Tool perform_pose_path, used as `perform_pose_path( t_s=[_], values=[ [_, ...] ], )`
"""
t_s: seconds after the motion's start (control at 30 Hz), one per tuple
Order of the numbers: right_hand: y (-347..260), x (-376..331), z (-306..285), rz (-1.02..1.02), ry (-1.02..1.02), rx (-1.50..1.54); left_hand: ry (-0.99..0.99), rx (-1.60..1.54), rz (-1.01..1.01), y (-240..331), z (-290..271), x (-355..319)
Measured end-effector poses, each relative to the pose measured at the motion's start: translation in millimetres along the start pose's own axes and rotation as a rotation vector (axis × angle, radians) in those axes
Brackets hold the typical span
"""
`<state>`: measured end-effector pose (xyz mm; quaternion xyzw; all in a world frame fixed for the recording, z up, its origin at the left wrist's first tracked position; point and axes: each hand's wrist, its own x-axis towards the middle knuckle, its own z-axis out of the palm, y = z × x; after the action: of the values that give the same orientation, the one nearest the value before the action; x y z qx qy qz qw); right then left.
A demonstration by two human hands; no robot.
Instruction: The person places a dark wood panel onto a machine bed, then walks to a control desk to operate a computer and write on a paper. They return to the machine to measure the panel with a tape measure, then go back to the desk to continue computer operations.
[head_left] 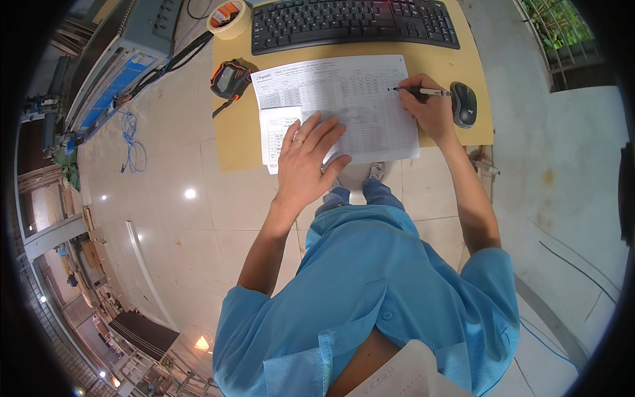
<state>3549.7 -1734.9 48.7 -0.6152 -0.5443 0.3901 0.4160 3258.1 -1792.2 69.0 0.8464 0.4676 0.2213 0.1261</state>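
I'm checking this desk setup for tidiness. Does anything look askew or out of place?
Little stands out. The white printed form lies slightly tilted, its lower edge overhanging the tan desk, held flat by the left hand. The right hand writes with a pen.

White printed sheet (344, 106) ruled with a fine grey grid, on a tan desk (238, 142); black keyboard (354, 23); dark grey mouse (464, 104); black-and-orange tape measure (229, 79); cream tape roll (229, 18); blue shirt (370, 291)
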Motion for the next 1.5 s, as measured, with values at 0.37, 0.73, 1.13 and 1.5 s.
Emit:
perform_pose_path(
  t_s=[0.37,0.73,1.13,1.5],
  values=[
    [-1.8,-1.2,0.9,-0.057,0.005,-0.026,-0.017,-0.012,-0.006,-0.9,0.0,0.1],
    [1.0,-2.3,2.8,-0.008,0.048,0.093,-0.004,-0.012,0.009,-2.7,2.1,-0.7],
    [14.1,-21.9,3.0,-0.285,0.168,0.009,0.007,-0.004,0.005,-1.5,3.0,0.1],
    [-14.1,-51.3,15.6,-0.464,0.291,-0.187,0.063,-0.146,-0.024,4.6,-7.4,1.2]
  ],
)
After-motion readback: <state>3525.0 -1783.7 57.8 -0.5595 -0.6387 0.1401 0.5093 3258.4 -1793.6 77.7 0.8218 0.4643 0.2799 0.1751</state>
